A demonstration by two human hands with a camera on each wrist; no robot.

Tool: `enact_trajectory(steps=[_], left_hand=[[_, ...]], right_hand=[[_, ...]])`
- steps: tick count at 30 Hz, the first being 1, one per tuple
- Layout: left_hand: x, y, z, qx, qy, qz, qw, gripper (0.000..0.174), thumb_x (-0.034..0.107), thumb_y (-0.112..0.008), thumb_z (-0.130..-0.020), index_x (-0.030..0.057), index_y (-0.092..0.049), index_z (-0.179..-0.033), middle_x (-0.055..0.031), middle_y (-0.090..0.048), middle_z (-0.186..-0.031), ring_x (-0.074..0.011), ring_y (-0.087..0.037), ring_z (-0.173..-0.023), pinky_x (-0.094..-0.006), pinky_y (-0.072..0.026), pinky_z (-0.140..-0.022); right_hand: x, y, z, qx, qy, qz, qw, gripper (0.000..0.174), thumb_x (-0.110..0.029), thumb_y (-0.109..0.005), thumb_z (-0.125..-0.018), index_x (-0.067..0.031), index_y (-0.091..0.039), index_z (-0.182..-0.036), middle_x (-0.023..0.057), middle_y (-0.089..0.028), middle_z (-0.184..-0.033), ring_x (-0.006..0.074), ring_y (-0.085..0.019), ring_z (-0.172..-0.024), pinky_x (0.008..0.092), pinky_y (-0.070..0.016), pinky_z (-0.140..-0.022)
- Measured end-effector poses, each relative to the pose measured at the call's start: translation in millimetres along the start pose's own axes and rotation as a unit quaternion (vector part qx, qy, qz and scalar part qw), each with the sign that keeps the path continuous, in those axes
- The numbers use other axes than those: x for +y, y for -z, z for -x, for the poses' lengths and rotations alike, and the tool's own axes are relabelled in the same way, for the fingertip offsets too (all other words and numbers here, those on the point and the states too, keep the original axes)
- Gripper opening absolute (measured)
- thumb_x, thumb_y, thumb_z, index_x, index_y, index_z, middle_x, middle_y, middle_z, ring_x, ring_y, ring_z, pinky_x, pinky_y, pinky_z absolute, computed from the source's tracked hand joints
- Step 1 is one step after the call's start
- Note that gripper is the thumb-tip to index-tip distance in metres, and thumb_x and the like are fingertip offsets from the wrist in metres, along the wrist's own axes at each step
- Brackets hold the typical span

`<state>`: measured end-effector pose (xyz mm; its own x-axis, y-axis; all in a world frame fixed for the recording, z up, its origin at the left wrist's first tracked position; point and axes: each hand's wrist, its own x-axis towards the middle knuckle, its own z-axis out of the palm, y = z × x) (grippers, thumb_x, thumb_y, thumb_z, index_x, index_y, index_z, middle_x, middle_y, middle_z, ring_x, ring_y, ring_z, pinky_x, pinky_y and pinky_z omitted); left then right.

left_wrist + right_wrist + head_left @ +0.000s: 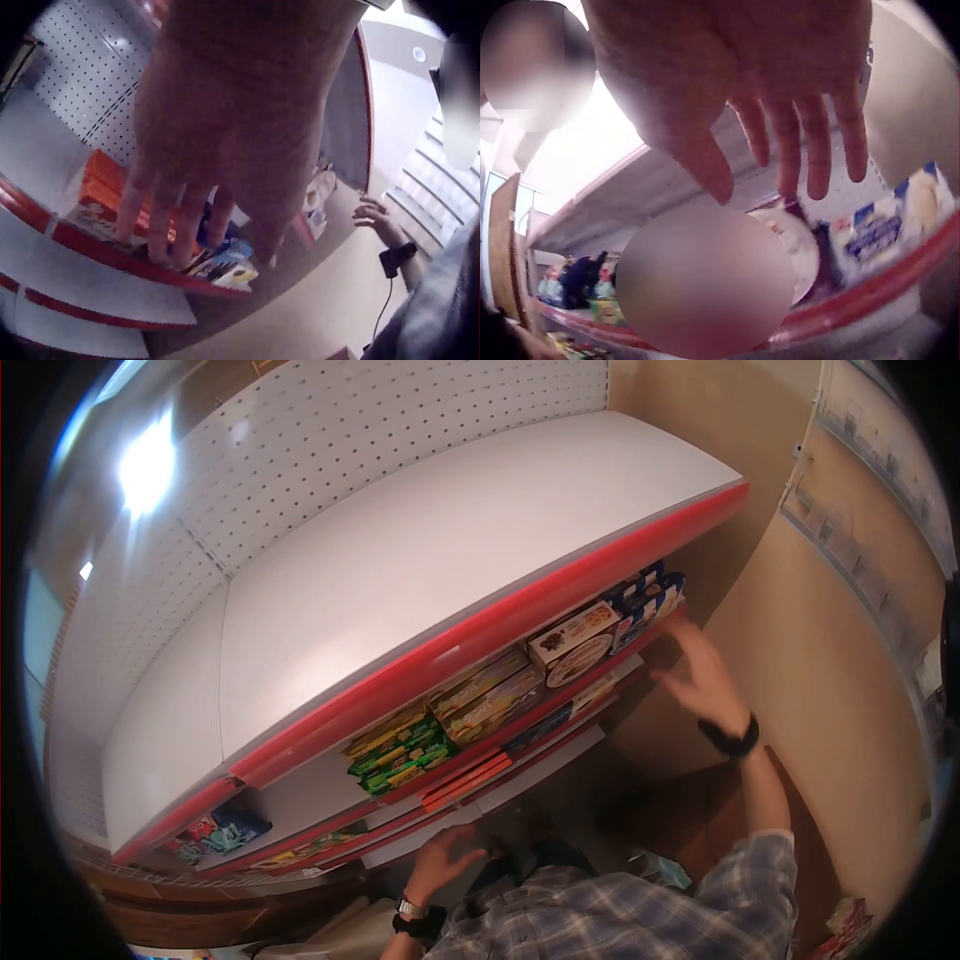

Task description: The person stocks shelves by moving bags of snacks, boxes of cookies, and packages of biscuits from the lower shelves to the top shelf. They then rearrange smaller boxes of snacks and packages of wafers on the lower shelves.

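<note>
My right hand (pixel 700 675) is raised beside the right end of a red-edged shelf, fingers spread and holding nothing. Closest to it are blue-and-white packs (pixel 650 600), also showing as a blue-and-white pack (pixel 877 229) beyond the fingertips in the right wrist view. Left of those packs stands a white box with a round picture (pixel 578 645). My left hand (pixel 445 860) hangs low in front of the lower shelves, fingers relaxed, with nothing in it. In the left wrist view, that hand overlaps an orange box (pixel 103 184) on a shelf behind it.
Green-and-yellow packs (pixel 400 750) and pale yellow boxes (pixel 490 700) line the same shelf. Above spreads a wide white top shelf (pixel 450 560) with a red front edge, backed by perforated panel (pixel 400 420). Orange packs (pixel 467 780) lie lower down. A beige wall (pixel 820 690) rises at the right.
</note>
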<state>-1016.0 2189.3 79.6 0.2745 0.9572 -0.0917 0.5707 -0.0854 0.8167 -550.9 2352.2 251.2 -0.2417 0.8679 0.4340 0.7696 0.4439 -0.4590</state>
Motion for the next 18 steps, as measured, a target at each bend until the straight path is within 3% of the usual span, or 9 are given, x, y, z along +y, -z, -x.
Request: enact_trajectory(steps=[3,6,8,10,11,14,16,17,18], left_hand=[[-52.1,2.8,27.7,-0.133,-0.032,-0.142,0.980,0.047,0.033,-0.073,-0.091,0.0058,-0.065,-0.128,-0.0127,-0.072,-0.118,-0.0337,-0.070,-0.105,-0.0418,-0.0557,-0.087],[-148.6,-8.9,70.7,-0.301,-0.088,-0.229,0.922,0.052,0.034,-0.071,-0.090,0.0095,-0.061,-0.135,-0.0142,-0.069,-0.123,-0.0362,-0.067,-0.110,-0.0432,-0.0544,-0.092],[-173.7,6.0,92.4,-0.398,-0.122,-0.251,0.874,0.057,0.031,-0.072,-0.088,0.0122,-0.058,-0.140,-0.0149,-0.067,-0.124,-0.0369,-0.064,-0.112,-0.0427,-0.0534,-0.096],[-167.0,31.0,108.4,-0.467,-0.193,-0.143,0.851,0.065,0.026,-0.068,-0.090,0.0125,-0.048,-0.150,-0.0172,-0.059,-0.133,-0.0411,-0.059,-0.118,-0.0453,-0.0503,-0.100],[-180.9,33.3,113.0,-0.477,-0.203,-0.146,0.843,0.065,0.026,-0.068,-0.090,0.0125,-0.048,-0.150,-0.0172,-0.059,-0.133,-0.0411,-0.059,-0.118,-0.0453,-0.0503,-0.100],[-219.2,29.1,146.7,-0.490,-0.224,-0.123,0.834,0.073,0.024,-0.068,-0.093,0.0132,-0.035,-0.157,-0.0182,-0.046,-0.149,-0.0408,-0.048,-0.134,-0.0472,-0.0429,-0.111],[-236.0,30.1,160.2,-0.542,-0.148,-0.035,0.827,0.082,0.033,-0.070,-0.093,0.0166,-0.026,-0.161,-0.0166,-0.036,-0.157,-0.0374,-0.038,-0.142,-0.0471,-0.0336,-0.118],[-242.2,28.8,165.1,-0.566,-0.109,0.007,0.817,0.087,0.037,-0.070,-0.093,0.0183,-0.021,-0.162,-0.0157,-0.031,-0.161,-0.0356,-0.033,-0.147,-0.0471,-0.0290,-0.121],[-247.9,27.9,163.3,-0.590,-0.072,0.045,0.803,0.092,0.041,-0.071,-0.093,0.0200,-0.016,-0.164,-0.0149,-0.027,-0.165,-0.0339,-0.027,-0.151,-0.0471,-0.0243,-0.124]], right_hand=[[-64.7,-19.5,78.2,-0.009,-0.023,-0.090,0.996,0.039,-0.012,-0.079,-0.079,-0.0048,-0.066,-0.115,0.0134,-0.069,-0.101,0.0342,-0.067,-0.096,0.0427,-0.0535,-0.089],[-114.5,-77.4,179.8,-0.206,-0.088,-0.137,0.965,0.041,-0.016,-0.076,-0.080,-0.0090,-0.065,-0.119,0.0117,-0.068,-0.098,0.0331,-0.065,-0.092,0.0440,-0.0543,-0.082],[-148.3,-116.1,262.7,-0.333,-0.067,-0.099,0.935,0.060,-0.011,-0.065,-0.084,-0.0110,-0.052,-0.142,0.0132,-0.064,-0.105,0.0336,-0.065,-0.094,0.0447,-0.0543,-0.081],[-179.7,-150.2,360.9,-0.422,-0.018,0.003,0.906,0.077,-0.013,-0.061,-0.089,-0.0158,-0.031,-0.160,0.0156,-0.060,-0.134,0.0299,-0.063,-0.113,0.0468,-0.0527,-0.092],[-220.8,-137.9,362.0,-0.493,-0.125,-0.055,0.859,0.082,-0.005,-0.058,-0.087,-0.0124,-0.025,-0.162,0.0172,-0.046,-0.152,0.0308,-0.055,-0.127,0.0428,-0.0467,-0.101],[-273.3,-179.8,475.3,-0.463,-0.176,-0.100,0.863,0.104,-0.009,-0.072,-0.079,-0.0150,-0.015,-0.165,0.0179,-0.036,-0.160,0.0304,-0.047,-0.139,0.0472,-0.0374,-0.113],[-339.4,-170.5,466.9,-0.220,-0.367,-0.266,0.864,0.053,-0.030,-0.062,-0.103,-0.0083,-0.049,-0.150,0.0163,-0.051,-0.151,0.0310,-0.050,-0.137,0.0449,-0.0405,-0.116],[-348.8,-186.4,495.4,-0.209,-0.377,-0.262,0.863,0.053,-0.030,-0.062,-0.103,-0.0083,-0.049,-0.150,0.0163,-0.051,-0.151,0.0310,-0.050,-0.137,0.0449,-0.0405,-0.116],[-355.6,-216.7,537.6,-0.224,-0.429,-0.295,0.824,0.058,-0.036,-0.056,-0.105,-0.0120,-0.039,-0.156,0.0141,-0.036,-0.159,0.0329,-0.034,-0.146,0.0483,-0.0289,-0.122]])
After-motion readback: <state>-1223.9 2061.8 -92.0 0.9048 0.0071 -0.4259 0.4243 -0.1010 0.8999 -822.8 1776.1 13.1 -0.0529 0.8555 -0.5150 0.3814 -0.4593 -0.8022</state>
